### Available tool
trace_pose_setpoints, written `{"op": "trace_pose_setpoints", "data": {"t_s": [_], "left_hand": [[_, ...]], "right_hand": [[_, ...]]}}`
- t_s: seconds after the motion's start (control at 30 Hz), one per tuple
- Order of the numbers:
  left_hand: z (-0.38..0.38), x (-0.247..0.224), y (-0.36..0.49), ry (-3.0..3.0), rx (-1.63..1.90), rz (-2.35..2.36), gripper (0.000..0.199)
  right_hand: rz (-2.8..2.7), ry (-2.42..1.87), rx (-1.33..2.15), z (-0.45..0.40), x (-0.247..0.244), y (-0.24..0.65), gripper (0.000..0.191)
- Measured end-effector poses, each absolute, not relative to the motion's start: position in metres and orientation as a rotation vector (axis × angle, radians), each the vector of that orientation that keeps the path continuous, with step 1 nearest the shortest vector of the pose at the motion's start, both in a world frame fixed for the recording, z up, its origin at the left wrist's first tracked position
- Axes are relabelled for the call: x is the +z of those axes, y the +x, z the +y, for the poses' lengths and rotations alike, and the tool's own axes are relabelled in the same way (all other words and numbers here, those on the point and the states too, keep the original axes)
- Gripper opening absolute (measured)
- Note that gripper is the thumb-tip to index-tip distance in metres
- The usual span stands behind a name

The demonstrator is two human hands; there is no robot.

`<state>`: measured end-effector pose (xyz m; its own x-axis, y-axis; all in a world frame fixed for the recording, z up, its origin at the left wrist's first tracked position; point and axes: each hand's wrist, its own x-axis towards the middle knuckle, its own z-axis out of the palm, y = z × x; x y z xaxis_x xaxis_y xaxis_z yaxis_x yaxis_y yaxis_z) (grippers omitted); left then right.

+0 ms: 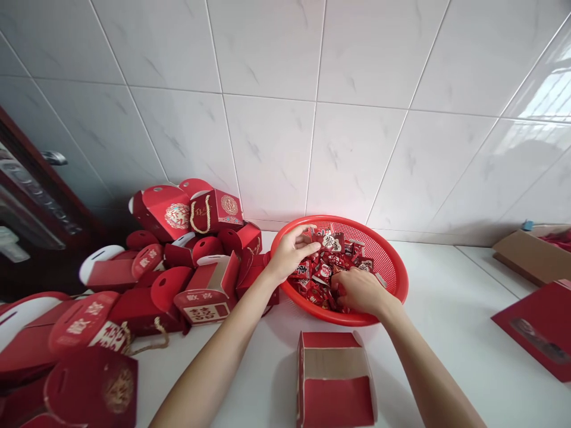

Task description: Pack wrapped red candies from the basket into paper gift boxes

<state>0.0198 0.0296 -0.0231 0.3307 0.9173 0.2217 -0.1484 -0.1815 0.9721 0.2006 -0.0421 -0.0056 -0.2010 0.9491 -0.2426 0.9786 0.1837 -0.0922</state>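
A round red plastic basket (392, 267) with a mesh wall holds many small red wrapped candies (322, 273). My left hand (292, 252) is at the basket's left side, its thumb and fingers closed on a dark red candy packet (331, 241) with white lettering. My right hand (360, 289) reaches down among the candies at the front right, fingers bent and closed; what they grip is hidden. Between my forearms, in front of the basket, lies a red box (336, 380) with its brown inner side showing.
Many red gift boxes (205, 297), some with rope handles, crowd the left side. A cardboard box (526, 258) and a red box with a clear window (535, 327) stand at the right. White tiles (267, 148) rise behind the white counter (428, 279).
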Motion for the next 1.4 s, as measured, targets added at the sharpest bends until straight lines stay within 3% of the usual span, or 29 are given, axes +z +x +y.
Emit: {"op": "trace_pose_setpoints", "data": {"t_s": [0.1,0.27,0.33,0.47,0.63,0.8,0.97,1.17,1.4], "left_hand": [[0.030,-0.023,0.019,1.425,1.146,0.753,0.047],[0.030,-0.023,0.019,1.433,1.140,0.745,0.042],[0.030,-0.022,0.019,1.425,1.130,0.742,0.042],[0.030,-0.021,0.019,1.423,1.135,0.762,0.045],[0.030,-0.022,0.020,1.429,1.131,0.774,0.045],[0.032,-0.022,0.019,1.420,1.126,0.786,0.050],[0.030,-0.021,0.019,1.433,1.139,0.781,0.047],[0.029,-0.020,0.018,1.446,1.133,0.779,0.044],[0.029,-0.023,0.019,1.441,1.129,0.761,0.043]], "right_hand": [[2.384,1.920,-0.436,-0.038,-0.004,0.216,0.029],[2.662,1.943,-0.930,-0.030,-0.004,0.241,0.005],[2.758,1.915,-1.008,-0.028,-0.006,0.247,0.005],[2.841,1.961,-0.951,-0.026,-0.010,0.254,0.008],[2.780,2.114,-1.010,-0.026,-0.009,0.258,0.033],[2.901,2.069,-0.789,-0.028,0.000,0.260,0.015],[2.732,1.992,-0.773,-0.030,0.001,0.257,0.034],[2.604,2.025,-0.366,-0.036,0.000,0.238,0.044],[2.769,1.531,-0.907,-0.044,-0.010,0.196,0.048]]}}
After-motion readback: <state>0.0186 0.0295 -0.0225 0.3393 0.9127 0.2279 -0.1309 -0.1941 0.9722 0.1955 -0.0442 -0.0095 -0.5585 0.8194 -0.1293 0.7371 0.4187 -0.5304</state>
